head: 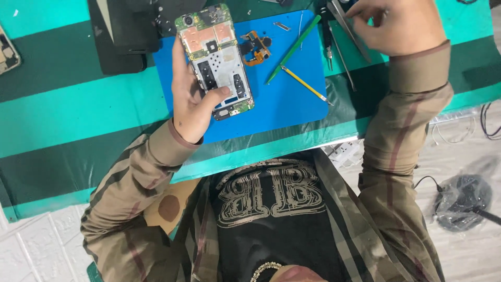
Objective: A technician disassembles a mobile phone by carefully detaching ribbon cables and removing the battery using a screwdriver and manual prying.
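Left hand [194,107] grips opened smartphone with bare circuit boards [216,60], thumb across its lower end, above blue rectangular work mat [282,104]. Right hand [399,25] at one o'clock, fingers curled on metal tweezers [344,23]. Green plastic pry stick [293,48] and thin yellow tool [305,85] lie on mat.

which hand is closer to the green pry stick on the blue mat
Left. The left hand holds the opened phone just beside the green pry stick; the right hand is farther off, at the tweezers.
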